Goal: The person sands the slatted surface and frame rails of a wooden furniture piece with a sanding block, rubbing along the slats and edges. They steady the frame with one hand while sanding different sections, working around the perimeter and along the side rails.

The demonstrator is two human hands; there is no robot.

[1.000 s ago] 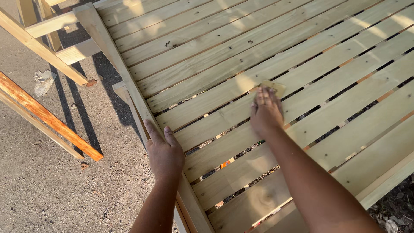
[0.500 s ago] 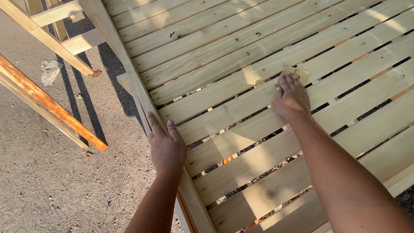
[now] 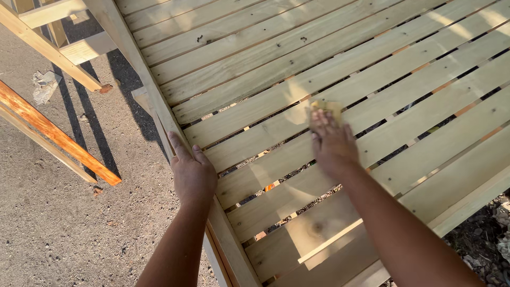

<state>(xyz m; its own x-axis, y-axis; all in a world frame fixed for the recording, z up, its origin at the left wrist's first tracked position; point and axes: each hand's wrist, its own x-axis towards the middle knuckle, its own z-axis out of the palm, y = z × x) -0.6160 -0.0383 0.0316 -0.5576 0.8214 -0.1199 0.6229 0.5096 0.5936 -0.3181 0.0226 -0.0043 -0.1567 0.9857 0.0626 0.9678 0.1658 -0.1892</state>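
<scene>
A large slatted frame of pale wooden planks (image 3: 340, 64) lies flat and fills most of the head view. My left hand (image 3: 192, 172) rests palm down on the frame's left edge rail (image 3: 133, 50), fingers wrapped over it. My right hand (image 3: 332, 142) presses flat on a slat near the middle. Under its fingertips sits a small tan piece of sandpaper (image 3: 328, 107), mostly covered by the hand.
Gravelly ground (image 3: 58, 223) lies to the left. An orange-stained wooden beam (image 3: 58, 135) slants across it, with pale timber pieces (image 3: 50, 45) above and a crumpled scrap (image 3: 45, 85) beside them. Dark soil and debris (image 3: 494, 218) show at the lower right.
My right hand slid with the sandpaper along the slat, first toward the right, then back to the left. My left hand stayed on the edge rail.
</scene>
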